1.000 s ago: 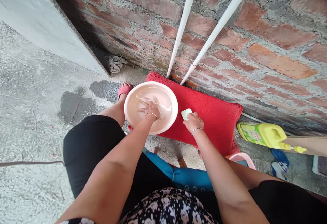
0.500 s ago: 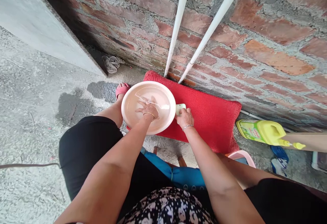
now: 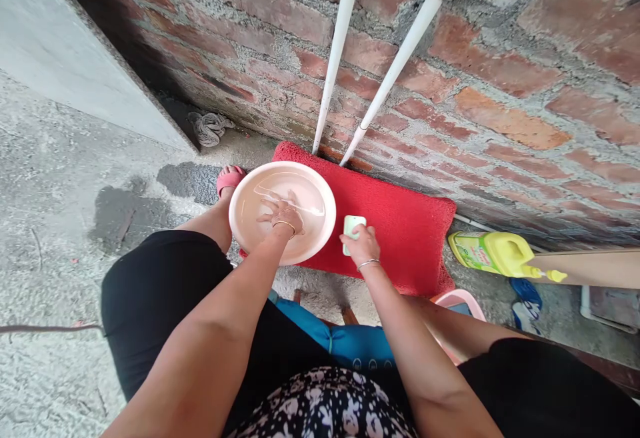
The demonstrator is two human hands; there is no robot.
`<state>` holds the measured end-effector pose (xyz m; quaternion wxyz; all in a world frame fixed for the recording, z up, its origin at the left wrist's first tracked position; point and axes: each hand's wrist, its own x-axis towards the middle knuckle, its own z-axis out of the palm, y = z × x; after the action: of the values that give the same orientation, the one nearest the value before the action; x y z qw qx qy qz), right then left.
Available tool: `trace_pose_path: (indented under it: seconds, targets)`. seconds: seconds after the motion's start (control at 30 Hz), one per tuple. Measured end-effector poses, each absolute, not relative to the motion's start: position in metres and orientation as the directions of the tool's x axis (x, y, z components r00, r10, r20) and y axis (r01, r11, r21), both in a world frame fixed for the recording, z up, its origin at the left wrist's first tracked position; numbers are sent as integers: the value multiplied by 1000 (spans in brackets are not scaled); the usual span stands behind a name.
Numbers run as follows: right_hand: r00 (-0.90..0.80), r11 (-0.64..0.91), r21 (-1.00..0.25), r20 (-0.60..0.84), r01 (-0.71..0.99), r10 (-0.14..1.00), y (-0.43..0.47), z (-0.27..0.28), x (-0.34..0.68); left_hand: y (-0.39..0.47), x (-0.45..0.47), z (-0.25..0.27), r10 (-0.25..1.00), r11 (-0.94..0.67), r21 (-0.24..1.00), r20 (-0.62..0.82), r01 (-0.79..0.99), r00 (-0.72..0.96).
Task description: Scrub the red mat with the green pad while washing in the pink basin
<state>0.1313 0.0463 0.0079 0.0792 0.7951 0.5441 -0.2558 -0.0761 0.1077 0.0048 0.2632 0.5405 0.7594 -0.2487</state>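
I see the right hand (image 3: 366, 246), fingers gripping the pale green block (image 3: 353, 223), now shifted just off the basin (image 3: 331, 215), so it's clear of the water (image 3: 256, 228) where the left hand (image 3: 285, 215) spreads fingers wide.

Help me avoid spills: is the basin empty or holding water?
The basin holds water: the left hand is dipped in it, and light glints off it. Depth, I cannot tell.

basin (image 3: 329, 225): smooth plastic | pale-green block (image 3: 353, 224): smooth | red cover (image 3: 405, 231): matt, nubbly cloth | wall (image 3: 505, 78): rough brick | jug (image 3: 493, 253): glossy plastic
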Motion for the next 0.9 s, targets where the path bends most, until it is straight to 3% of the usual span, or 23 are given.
trace_pose_path:
  seconds: [0.13, 0.27, 0.43, 0.6, 0.73, 0.83, 0.9]
  targets:
    - [93, -238, -208, -537, 949, 838, 47, -1, 94, 108, -77, 1, 691, 288, -99, -667, 952, -279]
    - [67, -191, -194, -513, 962, 856, 46, -4, 122, 109, -78, -7, 688, 292, -112, -665, 950, -290]
    - [302, -396, -114, -469, 911, 830, 29, -3, 211, 109, -79, -10, 689, 293, -99, -668, 951, -282]
    - [569, -628, -24, -399, 778, 719, -2, -3, 300, 108, -78, -4, 685, 287, -116, -669, 951, -288]
    - [672, -722, -18, -350, 692, 653, -13, 0, 319, 108, -78, -2, 691, 292, -93, -667, 952, -277]
    - [583, -645, -95, -346, 758, 735, -11, 0, 277, 108, -78, -2, 705, 296, -72, -656, 952, -269]
    - [423, -513, -158, -395, 843, 816, -8, -1, 231, 108, -78, -2, 702, 307, -78, -654, 949, -281]
